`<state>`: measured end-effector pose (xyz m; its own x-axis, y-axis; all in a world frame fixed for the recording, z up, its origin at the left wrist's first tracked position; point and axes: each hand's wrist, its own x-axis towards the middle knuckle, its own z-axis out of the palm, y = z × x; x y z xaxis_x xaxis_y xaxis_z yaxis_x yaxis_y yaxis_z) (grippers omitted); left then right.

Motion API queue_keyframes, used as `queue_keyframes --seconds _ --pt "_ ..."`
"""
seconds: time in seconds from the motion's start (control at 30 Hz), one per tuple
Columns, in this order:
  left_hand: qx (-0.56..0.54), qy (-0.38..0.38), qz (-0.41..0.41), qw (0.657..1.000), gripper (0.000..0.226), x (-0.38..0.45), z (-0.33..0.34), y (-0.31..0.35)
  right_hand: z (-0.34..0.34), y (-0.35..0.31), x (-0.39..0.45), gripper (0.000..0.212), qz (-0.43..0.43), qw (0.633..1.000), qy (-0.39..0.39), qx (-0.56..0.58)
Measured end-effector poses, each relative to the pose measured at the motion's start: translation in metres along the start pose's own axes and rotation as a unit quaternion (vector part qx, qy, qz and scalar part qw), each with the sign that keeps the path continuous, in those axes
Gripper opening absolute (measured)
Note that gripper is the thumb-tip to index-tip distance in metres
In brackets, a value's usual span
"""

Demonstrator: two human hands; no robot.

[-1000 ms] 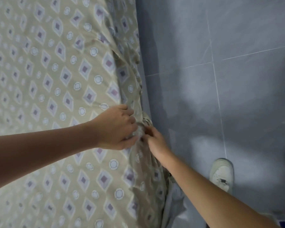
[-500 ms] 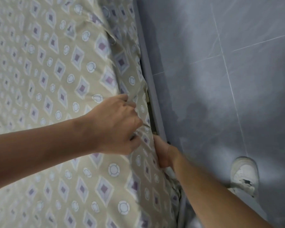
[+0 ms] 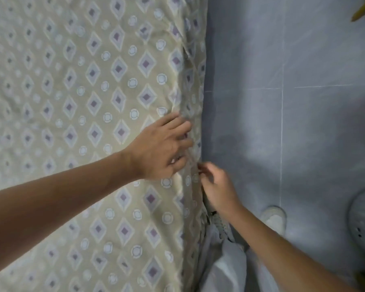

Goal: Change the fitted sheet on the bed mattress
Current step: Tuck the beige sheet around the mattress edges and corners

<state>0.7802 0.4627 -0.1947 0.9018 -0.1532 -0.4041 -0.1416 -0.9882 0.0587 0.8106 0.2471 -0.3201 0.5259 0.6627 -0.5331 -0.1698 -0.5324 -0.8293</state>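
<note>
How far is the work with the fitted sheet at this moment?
Done: the patterned sheet already covers the top of the mattress. In hand: the left hand lies with straight fingers at the bed edge, while the right hand pinches the sheet's side beside the floor. Left: tucking this wrinkled edge; other sides are out of view.

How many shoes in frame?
1 for certain: a white shoe on the floor right of the right forearm. The other foot may be hidden behind that arm, by the bed edge.
</note>
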Motion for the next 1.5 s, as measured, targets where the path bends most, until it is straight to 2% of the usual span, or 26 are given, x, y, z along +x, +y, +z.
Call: queue_keyframes --seconds 0.07,0.13,0.2,0.27,0.3,0.37,0.43,0.5,0.63,0.77,0.9,1.0,1.07,1.13,1.23,1.37,1.5 --pt "-0.058 0.046 -0.108 0.991 0.058 -0.037 0.005 0.009 -0.008 -0.04 0.003 0.039 -0.039 0.999 0.013 0.006" --pt "-0.129 0.065 -0.268 0.952 0.068 -0.074 0.021 0.022 -0.01 -0.084 0.005 0.043 -0.142 0.985 0.061 -0.071" --pt "-0.174 0.06 -0.428 0.885 0.071 -0.108 0.045 0.042 -0.006 -0.128 0.009 0.052 -0.264 0.94 0.084 -0.2" --pt "-0.2 0.072 -0.53 0.821 0.072 -0.133 0.07 0.066 0.011 -0.159 0.023 0.061 -0.334 0.881 0.016 -0.334" --pt "-0.205 0.09 -0.551 0.804 0.071 -0.139 0.081 0.077 0.024 -0.167 0.032 0.064 -0.345 0.851 -0.026 -0.395" --pt "-0.205 0.144 -0.56 0.79 0.071 -0.142 0.098 0.088 0.05 -0.171 0.045 0.067 -0.361 0.781 -0.094 -0.501" --pt "-0.207 0.196 -0.553 0.782 0.069 -0.142 0.112 0.086 0.067 -0.168 0.056 0.069 -0.391 0.706 -0.129 -0.577" --pt "-0.207 0.227 -0.55 0.776 0.069 -0.143 0.121 0.082 0.075 -0.166 0.064 0.071 -0.412 0.668 -0.131 -0.605" --pt "-0.216 0.242 -0.558 0.764 0.077 -0.148 0.132 0.084 0.084 -0.164 0.064 0.07 -0.425 0.673 -0.098 -0.598" --pt "-0.245 0.263 -0.565 0.743 0.081 -0.149 0.134 0.084 0.088 -0.162 0.066 0.07 -0.432 0.659 -0.096 -0.609" --pt "-0.236 0.264 -0.575 0.737 0.075 -0.15 0.135 0.084 0.088 -0.163 0.065 0.077 -0.43 0.651 -0.101 -0.617" --pt "-0.235 0.287 -0.603 0.706 0.068 -0.151 0.135 0.086 0.091 -0.162 0.058 0.078 -0.424 0.649 -0.098 -0.624" --pt "-0.235 0.305 -0.65 0.655 0.065 -0.151 0.133 0.087 0.095 -0.161 0.055 0.078 -0.413 0.654 -0.104 -0.625" --pt "-0.233 0.307 -0.714 0.585 0.061 -0.153 0.129 0.098 0.096 -0.161 0.049 0.08 -0.412 0.646 -0.141 -0.627" --pt "-0.238 0.269 -0.793 0.492 0.058 -0.156 0.126 0.139 0.096 -0.161 0.045 0.075 -0.454 0.584 -0.239 -0.629" --pt "-0.279 0.184 -0.874 0.353 0.062 -0.162 0.119 0.246 0.108 -0.159 0.017 0.068 -0.533 0.451 -0.391 -0.6" --pt "-0.322 0.102 -0.917 0.21 0.064 -0.165 0.107 0.345 0.135 -0.141 -0.037 0.066 -0.551 0.302 -0.543 -0.557"
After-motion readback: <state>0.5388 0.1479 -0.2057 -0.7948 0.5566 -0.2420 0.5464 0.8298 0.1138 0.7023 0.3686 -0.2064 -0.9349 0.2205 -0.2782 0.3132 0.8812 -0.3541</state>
